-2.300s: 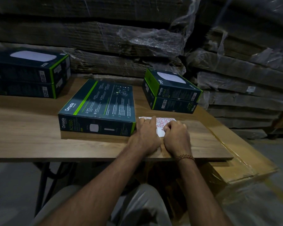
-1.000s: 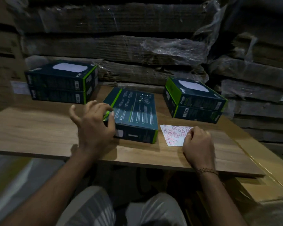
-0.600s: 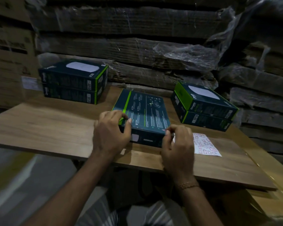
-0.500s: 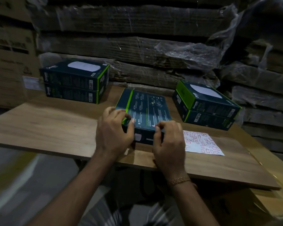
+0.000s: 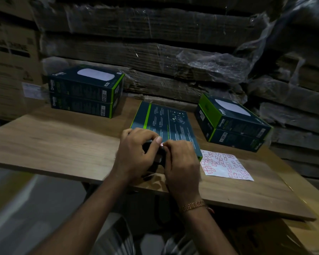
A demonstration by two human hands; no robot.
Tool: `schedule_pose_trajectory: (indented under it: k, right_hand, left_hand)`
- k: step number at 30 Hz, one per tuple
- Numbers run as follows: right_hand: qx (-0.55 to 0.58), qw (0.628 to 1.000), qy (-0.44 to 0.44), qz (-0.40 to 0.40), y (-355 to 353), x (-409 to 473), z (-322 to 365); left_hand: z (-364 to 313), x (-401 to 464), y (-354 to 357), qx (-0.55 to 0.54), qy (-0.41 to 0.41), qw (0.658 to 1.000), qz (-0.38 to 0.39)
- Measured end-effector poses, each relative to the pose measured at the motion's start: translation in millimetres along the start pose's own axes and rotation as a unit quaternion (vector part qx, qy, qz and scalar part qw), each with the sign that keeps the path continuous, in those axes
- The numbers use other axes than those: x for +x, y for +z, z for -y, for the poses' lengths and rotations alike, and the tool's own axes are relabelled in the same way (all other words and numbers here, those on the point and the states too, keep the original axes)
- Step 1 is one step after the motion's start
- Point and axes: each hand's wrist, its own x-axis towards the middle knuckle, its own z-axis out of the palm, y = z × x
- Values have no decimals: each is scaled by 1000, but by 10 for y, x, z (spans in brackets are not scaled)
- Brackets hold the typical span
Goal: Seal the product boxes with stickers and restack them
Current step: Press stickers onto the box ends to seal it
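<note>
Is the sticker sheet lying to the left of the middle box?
No, the sticker sheet lies on the table to the right of the middle box, near its front corner.

Single head-worn view, forward and down, close over the table [image 5: 59, 144] edge.

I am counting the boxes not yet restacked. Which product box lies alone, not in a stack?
The middle box, under both hands, lies alone with its printed back up; the others form a left stack and a right stack.
</note>
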Motion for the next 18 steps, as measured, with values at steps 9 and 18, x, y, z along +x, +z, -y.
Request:
schedule_pose_trajectory:
  k: [9,18]
  right_hand:
    - [61,998,11,20,-45,-6,12]
    - [189,966,176,31,-88,106,-65]
  left_hand:
    - [-22,-2,-19,-5,7,1000,2]
    - [-39,-4,-12,46,22,998,21]
